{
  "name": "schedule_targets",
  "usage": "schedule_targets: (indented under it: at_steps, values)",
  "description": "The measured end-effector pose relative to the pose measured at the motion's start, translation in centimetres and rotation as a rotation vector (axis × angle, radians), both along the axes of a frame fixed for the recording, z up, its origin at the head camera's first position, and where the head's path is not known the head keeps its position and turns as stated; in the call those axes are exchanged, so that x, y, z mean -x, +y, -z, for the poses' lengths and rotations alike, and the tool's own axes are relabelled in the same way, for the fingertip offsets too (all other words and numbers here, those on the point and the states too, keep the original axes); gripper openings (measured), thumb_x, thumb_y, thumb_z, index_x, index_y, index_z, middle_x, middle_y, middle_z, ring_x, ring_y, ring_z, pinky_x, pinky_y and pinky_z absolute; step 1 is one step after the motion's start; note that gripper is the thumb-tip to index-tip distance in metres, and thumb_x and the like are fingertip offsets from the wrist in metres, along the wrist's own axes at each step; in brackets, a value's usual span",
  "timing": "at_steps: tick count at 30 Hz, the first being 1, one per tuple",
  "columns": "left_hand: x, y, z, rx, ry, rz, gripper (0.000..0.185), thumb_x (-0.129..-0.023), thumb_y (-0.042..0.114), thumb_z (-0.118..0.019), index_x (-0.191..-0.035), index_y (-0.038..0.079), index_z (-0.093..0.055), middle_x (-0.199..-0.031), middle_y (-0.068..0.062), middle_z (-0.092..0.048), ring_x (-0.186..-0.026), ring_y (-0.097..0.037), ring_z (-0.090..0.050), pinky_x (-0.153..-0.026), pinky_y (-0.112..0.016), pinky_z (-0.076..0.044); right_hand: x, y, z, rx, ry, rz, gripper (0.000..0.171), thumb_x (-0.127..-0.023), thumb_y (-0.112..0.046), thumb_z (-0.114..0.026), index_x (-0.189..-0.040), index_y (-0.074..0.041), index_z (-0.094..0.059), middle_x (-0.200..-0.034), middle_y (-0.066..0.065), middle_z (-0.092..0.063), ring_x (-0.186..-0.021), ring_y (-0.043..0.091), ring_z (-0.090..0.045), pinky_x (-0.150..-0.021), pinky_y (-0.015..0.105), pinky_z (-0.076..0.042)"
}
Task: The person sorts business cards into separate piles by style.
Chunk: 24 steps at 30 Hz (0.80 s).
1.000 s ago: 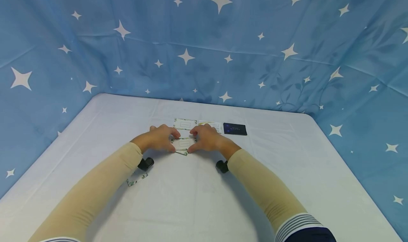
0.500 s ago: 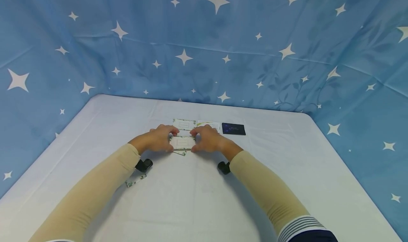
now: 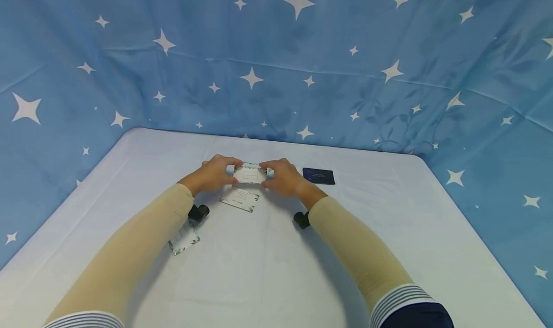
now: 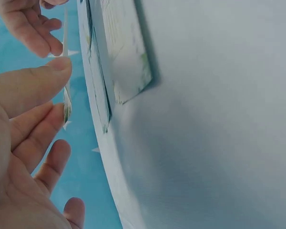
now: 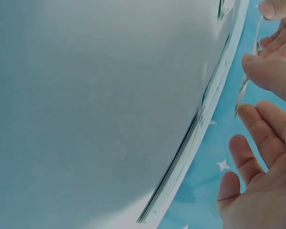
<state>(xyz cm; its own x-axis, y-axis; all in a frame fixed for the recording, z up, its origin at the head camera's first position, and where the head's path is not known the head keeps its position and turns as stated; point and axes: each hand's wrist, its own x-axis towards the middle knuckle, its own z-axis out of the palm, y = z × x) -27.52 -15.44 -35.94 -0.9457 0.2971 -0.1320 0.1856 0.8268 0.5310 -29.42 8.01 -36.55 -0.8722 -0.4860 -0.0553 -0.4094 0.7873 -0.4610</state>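
A white card with a green leaf border is held level between both hands, raised off the table. My left hand pinches its left end between thumb and fingers. At the right end my right hand does the same. Both wrist views show the held card almost edge-on against the blue backdrop. Just nearer to me, a second leaf-patterned white card lies slightly turned on the tabletop. The cards lying farther back are mostly hidden behind the held card and the hands.
A dark blue card lies to the right of the hands; the right wrist view shows a thick stacked edge. Another leaf-patterned card lies partly under my left forearm. A white cloth covers the table; a starry blue curtain hangs behind.
Both hands have lifted the held card and carried it away from me toward the back row. The turned card beneath it is now uncovered, and the back cards are now mostly covered.
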Motion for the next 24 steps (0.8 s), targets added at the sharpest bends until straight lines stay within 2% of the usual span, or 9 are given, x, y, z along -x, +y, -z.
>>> schedule_targets:
  at_steps: [5,9,14,24]
  values:
    - [1.3,0.2,0.2,-0.016,0.008,-0.004,0.057,-0.092,0.020,-0.074,-0.146,0.017,-0.054,-0.148,-0.014,-0.047,-0.139,-0.036,-0.035,-0.106,-0.058,-0.023,1.0,-0.3,0.0,-0.023,-0.044,0.074,0.061,-0.091,-0.030,-0.075,-0.147,-0.022,-0.053,-0.141,0.011,-0.051,-0.126,0.035,-0.042,-0.101,0.050,-0.039]
    - [2.2,0.1,0.2,-0.005,0.009,-0.005,0.057,-0.092,0.022,-0.073,-0.146,0.017,-0.054,-0.147,-0.014,-0.047,-0.139,-0.035,-0.033,-0.105,-0.056,-0.022,1.8,-0.4,0.0,-0.042,-0.039,0.104,0.060,-0.091,-0.033,-0.075,-0.146,-0.023,-0.054,-0.139,0.009,-0.051,-0.121,0.035,-0.042,-0.098,0.049,-0.040]
    - [3.0,0.1,0.4,0.021,-0.001,-0.017,0.055,-0.095,0.023,-0.071,-0.147,0.019,-0.053,-0.146,-0.014,-0.047,-0.138,-0.035,-0.032,-0.105,-0.056,-0.022,2.4,-0.7,0.0,-0.051,-0.024,0.116,0.058,-0.092,-0.033,-0.073,-0.146,-0.023,-0.054,-0.139,0.006,-0.053,-0.125,0.035,-0.039,-0.100,0.050,-0.037]
    - [3.6,0.3,1.1,0.045,-0.056,-0.031,0.055,-0.095,0.019,-0.070,-0.147,0.019,-0.053,-0.147,-0.015,-0.046,-0.134,-0.035,-0.034,-0.106,-0.057,-0.022,2.8,-1.5,0.7,-0.120,-0.043,0.111,0.057,-0.093,-0.032,-0.071,-0.147,-0.020,-0.053,-0.139,0.004,-0.057,-0.128,0.031,-0.039,-0.104,0.049,-0.032]
